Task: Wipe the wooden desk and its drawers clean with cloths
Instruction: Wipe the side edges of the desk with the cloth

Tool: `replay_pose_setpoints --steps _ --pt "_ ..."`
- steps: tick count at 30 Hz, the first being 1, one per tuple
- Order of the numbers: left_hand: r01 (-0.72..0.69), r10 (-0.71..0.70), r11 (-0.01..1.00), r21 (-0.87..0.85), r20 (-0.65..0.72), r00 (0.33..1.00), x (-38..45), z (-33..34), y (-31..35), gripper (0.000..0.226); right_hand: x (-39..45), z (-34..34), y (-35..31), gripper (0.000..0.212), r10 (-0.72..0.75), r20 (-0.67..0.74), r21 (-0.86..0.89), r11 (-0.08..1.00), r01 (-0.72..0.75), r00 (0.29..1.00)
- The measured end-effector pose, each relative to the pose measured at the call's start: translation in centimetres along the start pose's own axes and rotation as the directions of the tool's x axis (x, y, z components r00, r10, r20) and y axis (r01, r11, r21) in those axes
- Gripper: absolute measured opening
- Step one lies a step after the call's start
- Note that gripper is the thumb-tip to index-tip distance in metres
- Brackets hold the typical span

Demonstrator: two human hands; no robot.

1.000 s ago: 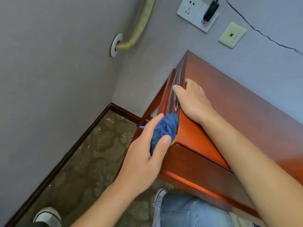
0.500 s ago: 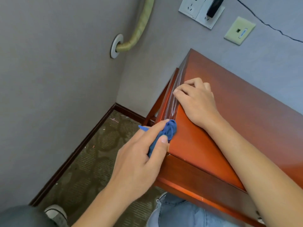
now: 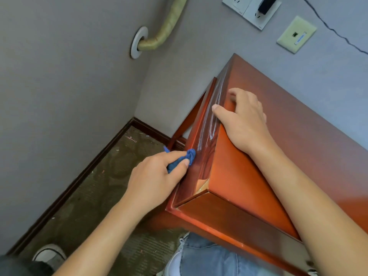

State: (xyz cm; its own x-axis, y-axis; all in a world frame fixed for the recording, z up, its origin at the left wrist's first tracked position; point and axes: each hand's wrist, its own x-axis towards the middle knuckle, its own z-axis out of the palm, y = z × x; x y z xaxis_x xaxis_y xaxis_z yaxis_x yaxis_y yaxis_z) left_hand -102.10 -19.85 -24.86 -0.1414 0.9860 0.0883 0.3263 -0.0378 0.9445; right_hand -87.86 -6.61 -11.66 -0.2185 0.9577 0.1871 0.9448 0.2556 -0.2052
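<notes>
Open carpet (image 3: 95,196) lies left of desk (image 3: 249,176) end panel, walled in by corner walls (image 3: 59,86). Wrapped pipe (image 3: 165,28) juts overhead. Right hand (image 3: 243,120) blocks desk's top edge.

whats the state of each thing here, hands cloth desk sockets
left hand: grips the blue cloth
blue cloth: bunched up, pressed on the desk's side panel
right hand: rests on the desk top at its edge, fingers bent, holding nothing
wooden desk: side panel streaked, front corner chipped to bare wood
wall socket: black plug in
</notes>
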Motion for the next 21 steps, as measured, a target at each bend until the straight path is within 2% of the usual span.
replay_pose_setpoints --steps 1,3,6,8,10,12,14,17,21 --pt "0.028 -0.028 1.0 -0.01 0.009 1.0 0.2 0.1 -0.4 0.035 0.3 0.1 0.0 0.068 0.075 0.008 0.009 0.997 -0.075 0.997" --pt "-0.035 0.035 0.995 -0.091 -0.001 0.999 0.2 0.0 0.3 0.035 1.1 0.5 0.1 0.076 0.134 0.054 -0.024 0.991 -0.133 0.989" --pt "-0.17 0.167 0.953 -0.251 -0.034 0.985 -0.3 -0.5 2.7 0.028 1.3 0.6 0.0 0.069 0.134 0.103 -0.043 0.991 -0.13 0.986" --pt "-0.138 0.133 0.975 -0.172 -0.044 0.99 0.5 0.1 2.1 0.034 1.3 0.4 0.2 0.046 0.098 0.079 -0.053 0.994 -0.094 0.992" --pt "-0.038 0.037 0.999 -0.019 -0.045 0.998 1.7 0.7 0.7 0.039 1.3 0.2 0.5 0.032 0.068 0.061 -0.069 0.996 -0.064 0.996" --pt "-0.014 0.015 1.0 0.016 -0.052 0.999 2.1 1.1 0.2 0.036 1.2 0.2 0.6 0.04 0.047 0.097 -0.057 0.998 -0.041 0.994" --pt "-0.104 0.097 0.99 -0.098 -0.073 0.993 1.8 1.0 1.0 0.039 1.2 0.3 0.5 0.062 0.067 0.149 -0.053 0.997 -0.06 0.986" --pt "-0.178 0.171 0.969 -0.173 -0.057 0.984 1.6 0.5 1.8 0.044 1.2 0.5 0.3 0.069 0.094 0.164 -0.049 0.995 -0.088 0.982" --pt "-0.021 0.024 0.991 0.129 -0.021 0.999 2.8 0.8 0.2 0.037 1.0 0.5 -0.1 0.07 0.097 0.158 -0.048 0.995 -0.091 0.983"
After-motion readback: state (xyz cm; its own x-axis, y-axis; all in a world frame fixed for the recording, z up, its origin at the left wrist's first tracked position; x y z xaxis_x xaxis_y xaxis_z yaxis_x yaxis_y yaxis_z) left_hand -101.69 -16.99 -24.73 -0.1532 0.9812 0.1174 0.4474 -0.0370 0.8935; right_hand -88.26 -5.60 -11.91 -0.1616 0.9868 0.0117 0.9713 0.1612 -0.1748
